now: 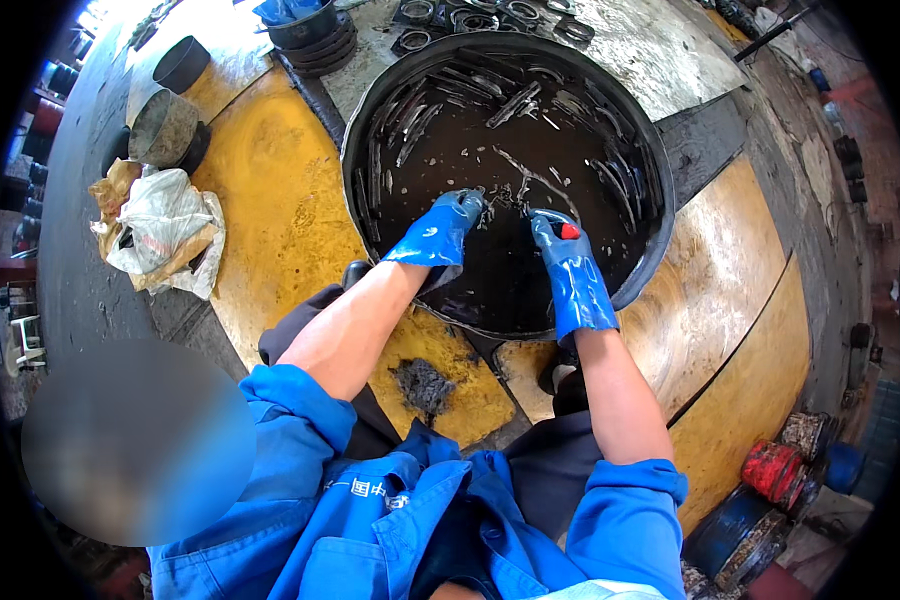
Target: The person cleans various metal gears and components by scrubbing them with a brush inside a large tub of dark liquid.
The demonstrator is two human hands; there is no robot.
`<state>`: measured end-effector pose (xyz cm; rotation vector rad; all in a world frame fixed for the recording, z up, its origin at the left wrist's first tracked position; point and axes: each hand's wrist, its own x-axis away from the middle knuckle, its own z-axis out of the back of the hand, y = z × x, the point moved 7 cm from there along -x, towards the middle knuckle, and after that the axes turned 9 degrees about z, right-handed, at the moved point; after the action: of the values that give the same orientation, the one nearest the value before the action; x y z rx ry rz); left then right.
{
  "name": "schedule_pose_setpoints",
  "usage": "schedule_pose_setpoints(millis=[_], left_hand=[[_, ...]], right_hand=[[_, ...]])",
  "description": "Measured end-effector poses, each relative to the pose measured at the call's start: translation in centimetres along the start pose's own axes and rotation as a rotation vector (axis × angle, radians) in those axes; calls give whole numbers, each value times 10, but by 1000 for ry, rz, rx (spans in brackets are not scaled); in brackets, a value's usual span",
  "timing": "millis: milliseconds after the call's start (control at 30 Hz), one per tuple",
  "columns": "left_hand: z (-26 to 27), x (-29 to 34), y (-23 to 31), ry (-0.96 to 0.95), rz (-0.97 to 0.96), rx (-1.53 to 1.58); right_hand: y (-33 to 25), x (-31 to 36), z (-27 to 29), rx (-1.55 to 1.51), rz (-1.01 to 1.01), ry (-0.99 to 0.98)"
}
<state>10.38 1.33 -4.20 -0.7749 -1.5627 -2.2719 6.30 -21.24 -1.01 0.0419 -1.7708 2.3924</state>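
A red piece (570, 231) shows at the person's right hand (562, 255), inside the big round black tub (668, 190), over its near half and a little right of its middle. The fingers of that hand, in a blue glove, are curled closed around the piece, most of which is hidden. The left hand (445, 228), gloved in blue as well, reaches in over the tub's near half, left of its middle; its fingers are bent and their tips are down at the dark liquid (440, 165), but whether they grip anything I cannot tell. A pale, forked strand (540, 178) lies in the tub just beyond the right hand, and long dark strips (620, 190) with a wet shine gather along the tub's left, far and right walls. Outside, dark rings (475, 20) lie just past the tub's far rim, and a stack of dark round vessels (315, 45) stands beyond it to the left. Yellow boards (270, 150) spread to the left of the tub and on its near side, where a grey clump (423, 385) rests on one. Well to the tub's left is a white plastic bag (170, 225); well to its right and nearer the person sits a red container (775, 470).
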Motion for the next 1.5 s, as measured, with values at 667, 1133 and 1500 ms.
schedule_pose_setpoints(millis=[667, 1133, 1500], left_hand=[[2, -20, -16, 69, -134, 41], [-3, 0, -6, -159, -17, 343], [2, 11, 8, -72, -33, 209]], right_hand=[[-15, 59, -30, 195, -275, -319], [-56, 52, -34, -18, -31, -386], [-59, 55, -31, -23, 97, -458]])
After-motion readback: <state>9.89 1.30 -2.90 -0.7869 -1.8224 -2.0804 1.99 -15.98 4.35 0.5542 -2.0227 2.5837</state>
